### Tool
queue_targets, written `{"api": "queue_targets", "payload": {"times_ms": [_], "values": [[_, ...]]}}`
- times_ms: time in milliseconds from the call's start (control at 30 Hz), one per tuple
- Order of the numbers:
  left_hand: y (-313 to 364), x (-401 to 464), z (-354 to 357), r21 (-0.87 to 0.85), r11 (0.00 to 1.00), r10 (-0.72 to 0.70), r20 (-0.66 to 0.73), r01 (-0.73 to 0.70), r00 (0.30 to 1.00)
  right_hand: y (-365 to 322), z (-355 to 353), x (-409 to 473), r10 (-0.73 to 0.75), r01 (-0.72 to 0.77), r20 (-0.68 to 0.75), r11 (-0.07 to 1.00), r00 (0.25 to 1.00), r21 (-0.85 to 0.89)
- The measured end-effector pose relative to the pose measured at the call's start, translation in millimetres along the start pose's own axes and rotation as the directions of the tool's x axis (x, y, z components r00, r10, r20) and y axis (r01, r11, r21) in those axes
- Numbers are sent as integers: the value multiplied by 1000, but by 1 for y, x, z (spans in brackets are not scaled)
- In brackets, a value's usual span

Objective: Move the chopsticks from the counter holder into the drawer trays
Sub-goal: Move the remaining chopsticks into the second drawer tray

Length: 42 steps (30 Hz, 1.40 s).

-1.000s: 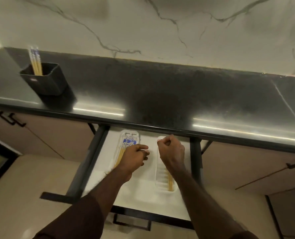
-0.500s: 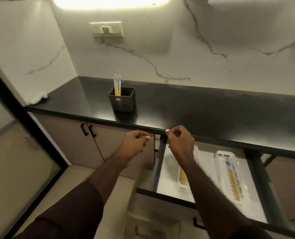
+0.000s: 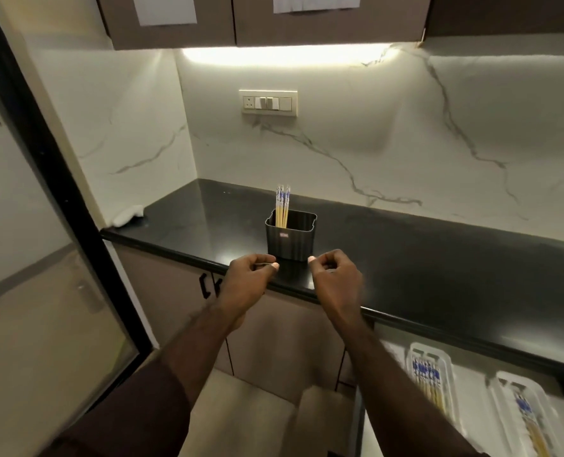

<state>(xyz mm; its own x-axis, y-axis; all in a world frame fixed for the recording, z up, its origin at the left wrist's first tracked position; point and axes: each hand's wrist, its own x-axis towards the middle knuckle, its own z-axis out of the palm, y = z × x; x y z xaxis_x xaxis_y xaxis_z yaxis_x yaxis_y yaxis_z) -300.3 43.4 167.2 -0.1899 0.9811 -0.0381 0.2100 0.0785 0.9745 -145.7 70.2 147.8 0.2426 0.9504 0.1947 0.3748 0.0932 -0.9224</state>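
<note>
Head view. A few chopsticks (image 3: 282, 206) stand upright in the black holder (image 3: 290, 235) on the dark counter (image 3: 406, 258), leaning together at its left side, their blue-patterned tops well above the rim. Both hands hang just in front of the holder, near the counter edge, touching neither it nor the sticks. The left hand (image 3: 246, 285) has its fingers curled with thumb against forefinger; the right hand (image 3: 335, 282) is curled the same way. Neither appears to hold anything.

At lower right the open drawer (image 3: 472, 384) carries two white trays: the left tray (image 3: 452, 374) with several chopsticks laid lengthwise, the right tray (image 3: 501, 404) with what looks like fewer, though blur makes a count unsafe.

Handling, as judged: the sticks are probably light, stiff and slender, with a smooth finish that may slip in a loose pinch. The patterned upper ends are the only exposed part, so a pinch there is the natural hold, lifting straight up to clear the rim. Taken as a bundle they may fan apart; the holder, being light, might shift if a stick drags on its wall.
</note>
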Motion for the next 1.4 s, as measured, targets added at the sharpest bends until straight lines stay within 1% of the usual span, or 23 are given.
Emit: {"api": "queue_targets", "payload": {"times_ms": [67, 167, 367, 467, 533, 633, 700, 833, 1033, 1133, 1267, 1400], "values": [[3, 25, -4, -29, 1000, 8, -34, -9, 999, -2, 14, 22, 9, -9, 10, 1000, 1000, 4], [10, 61, -9, -47, 999, 24, -58, -27, 998, -9, 30, 54, -18, 19, 39, 1000, 999, -21], [16, 146, -8, -102, 995, 19, -26, -21, 999, -19, 68, 119, -19, 22, 51, 998, 999, -61], [13, 196, -7, -155, 988, -7, 12, 8, 1000, -16, 94, 154, 8, 0, 71, 994, 997, -109], [7, 229, -6, -160, 987, -9, 53, 18, 999, -13, 112, 178, 16, -5, 71, 988, 997, -151], [-1, 273, -8, -170, 984, -29, 124, 50, 992, -8, 136, 211, 63, -55, 45, 983, 997, -175], [-7, 299, -9, -181, 981, -45, 160, 74, 986, -5, 154, 233, 102, -89, 52, 975, 993, -203], [-14, 342, -7, -197, 976, -55, 187, 93, 981, 5, 185, 269, 150, -125, 62, 947, 987, -297], [-30, 376, 3, -222, 963, -110, 204, 155, 973, 23, 213, 305, 221, -175, 56, 881, 974, -440], [-35, 386, 8, -233, 957, -124, 205, 172, 971, 28, 218, 315, 257, -193, 75, 859, 963, -474], [-39, 398, 13, -234, 955, -137, 198, 182, 971, 28, 223, 325, 279, -201, 109, 866, 954, -458], [-43, 404, 16, -237, 951, -165, 162, 200, 973, 26, 223, 334, 315, -247, 149, 902, 937, -354]]}}
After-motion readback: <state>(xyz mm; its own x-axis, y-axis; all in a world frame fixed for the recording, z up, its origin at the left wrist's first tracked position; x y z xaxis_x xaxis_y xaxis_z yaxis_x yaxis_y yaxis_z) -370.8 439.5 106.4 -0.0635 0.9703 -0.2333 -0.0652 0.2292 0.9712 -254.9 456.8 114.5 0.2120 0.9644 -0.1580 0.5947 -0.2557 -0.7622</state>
